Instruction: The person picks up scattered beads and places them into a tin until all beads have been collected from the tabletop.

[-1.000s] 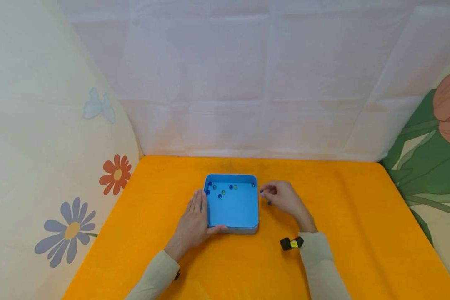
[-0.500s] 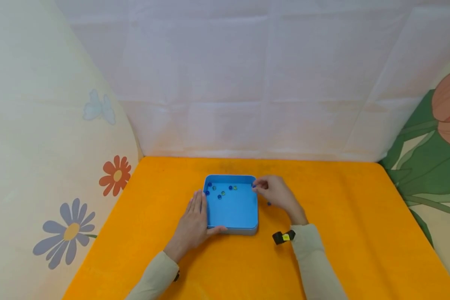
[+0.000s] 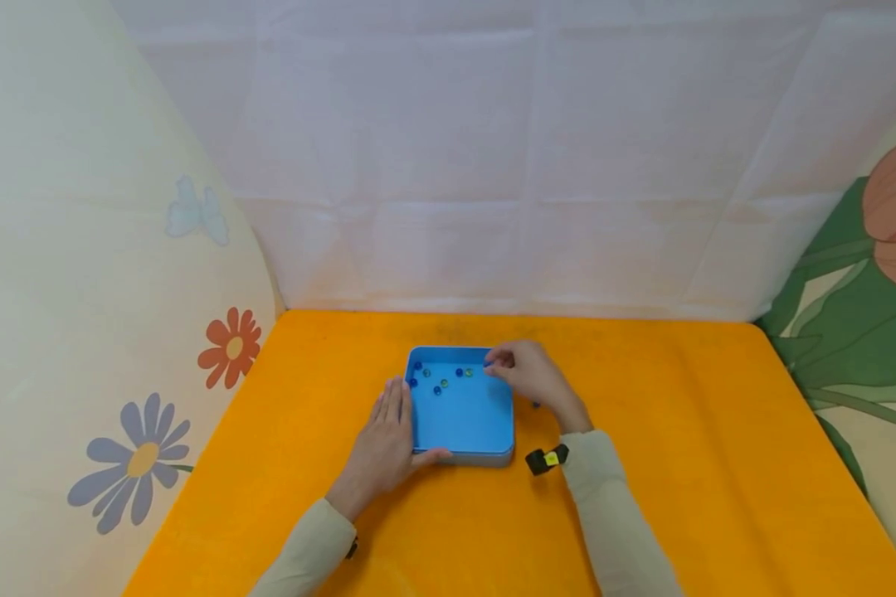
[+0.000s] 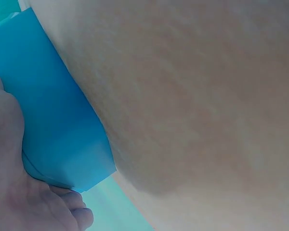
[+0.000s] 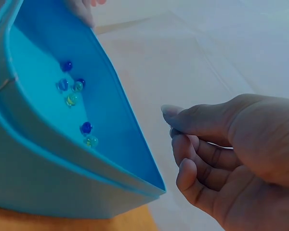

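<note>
A square blue box (image 3: 463, 419) stands on the orange table with several glass marbles in it, mostly near its back and left sides. Some are dark blue, like this marble (image 5: 86, 127); others are clear with a yellow-green swirl. My left hand (image 3: 382, 448) rests against the box's left side, fingers straight, with the thumb along the front wall. Over the back right part of the box, my right hand (image 3: 532, 375) pinches a blue marble (image 3: 488, 363) between thumb and fingertips. In the right wrist view the fingers mostly cover that marble.
Another dark blue marble (image 3: 536, 405) lies on the orange tabletop (image 3: 687, 464), just right of the box and beside my right wrist. A white cloth backdrop (image 3: 493, 166) hangs behind the table, and floral cloths flank it.
My right hand has moved left and slightly back, from beside the box to above its inside, carrying the pinched blue marble. The left hand has stayed in place.
</note>
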`<control>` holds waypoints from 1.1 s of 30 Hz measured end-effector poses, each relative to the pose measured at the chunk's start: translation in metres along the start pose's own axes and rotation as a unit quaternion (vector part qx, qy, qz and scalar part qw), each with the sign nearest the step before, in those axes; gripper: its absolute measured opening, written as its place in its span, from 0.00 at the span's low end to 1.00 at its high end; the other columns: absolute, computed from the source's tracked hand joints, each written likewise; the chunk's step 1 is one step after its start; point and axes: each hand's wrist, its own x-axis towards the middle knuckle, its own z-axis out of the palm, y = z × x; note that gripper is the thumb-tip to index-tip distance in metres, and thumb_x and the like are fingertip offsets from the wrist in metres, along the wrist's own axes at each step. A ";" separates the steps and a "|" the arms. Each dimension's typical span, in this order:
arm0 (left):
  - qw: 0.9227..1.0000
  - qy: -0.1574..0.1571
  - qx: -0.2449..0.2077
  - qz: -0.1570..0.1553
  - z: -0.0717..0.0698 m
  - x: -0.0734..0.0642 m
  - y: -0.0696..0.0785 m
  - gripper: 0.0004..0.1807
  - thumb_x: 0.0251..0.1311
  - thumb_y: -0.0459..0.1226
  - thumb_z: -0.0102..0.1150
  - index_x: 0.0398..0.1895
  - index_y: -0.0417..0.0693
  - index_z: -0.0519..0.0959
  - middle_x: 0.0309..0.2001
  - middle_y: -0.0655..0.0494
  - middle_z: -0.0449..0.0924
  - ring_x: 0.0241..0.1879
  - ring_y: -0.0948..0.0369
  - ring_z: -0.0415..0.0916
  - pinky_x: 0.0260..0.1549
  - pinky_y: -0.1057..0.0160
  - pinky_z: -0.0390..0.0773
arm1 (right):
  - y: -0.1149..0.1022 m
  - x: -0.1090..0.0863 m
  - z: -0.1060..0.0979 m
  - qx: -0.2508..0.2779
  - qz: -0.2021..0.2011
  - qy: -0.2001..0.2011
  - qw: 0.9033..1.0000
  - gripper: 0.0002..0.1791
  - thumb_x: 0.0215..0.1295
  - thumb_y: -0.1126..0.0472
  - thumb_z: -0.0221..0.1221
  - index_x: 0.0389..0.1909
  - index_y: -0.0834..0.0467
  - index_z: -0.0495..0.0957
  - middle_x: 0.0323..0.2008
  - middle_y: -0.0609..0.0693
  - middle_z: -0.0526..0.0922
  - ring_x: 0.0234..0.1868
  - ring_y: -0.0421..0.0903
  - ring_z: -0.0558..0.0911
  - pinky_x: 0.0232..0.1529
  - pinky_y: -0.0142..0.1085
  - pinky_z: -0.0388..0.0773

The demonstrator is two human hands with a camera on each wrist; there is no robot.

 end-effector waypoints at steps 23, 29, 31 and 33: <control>1.000 0.024 0.005 0.011 0.000 0.000 0.002 0.69 0.59 0.77 0.51 0.83 0.28 0.48 0.84 0.31 0.45 0.84 0.37 0.48 0.81 0.41 0.59 | -0.006 0.026 0.016 0.026 0.015 -0.034 0.999 0.09 0.75 0.57 0.64 0.47 0.57 0.87 0.39 0.55 0.87 0.37 0.47 0.80 0.40 0.34 0.80; 0.999 0.029 0.008 0.012 0.001 0.000 0.000 0.70 0.59 0.78 0.49 0.82 0.28 0.48 0.84 0.30 0.46 0.84 0.37 0.48 0.80 0.41 0.60 | -0.009 0.033 0.018 0.016 0.003 -0.028 0.999 0.09 0.74 0.57 0.65 0.47 0.57 0.88 0.38 0.54 0.88 0.36 0.48 0.80 0.39 0.34 0.80; 1.000 0.026 0.011 0.011 0.001 0.000 0.000 0.70 0.58 0.78 0.49 0.82 0.28 0.48 0.84 0.30 0.46 0.84 0.38 0.48 0.80 0.41 0.59 | -0.010 0.036 0.019 0.011 0.000 -0.029 1.000 0.09 0.74 0.57 0.65 0.47 0.57 0.88 0.39 0.54 0.88 0.36 0.47 0.80 0.38 0.34 0.80; 1.000 0.027 0.011 0.012 0.001 0.000 0.000 0.70 0.59 0.78 0.50 0.82 0.28 0.48 0.84 0.30 0.46 0.84 0.38 0.48 0.80 0.41 0.59 | -0.012 0.037 0.021 0.011 -0.001 -0.031 0.999 0.10 0.74 0.56 0.65 0.47 0.57 0.88 0.39 0.54 0.88 0.36 0.47 0.80 0.39 0.34 0.81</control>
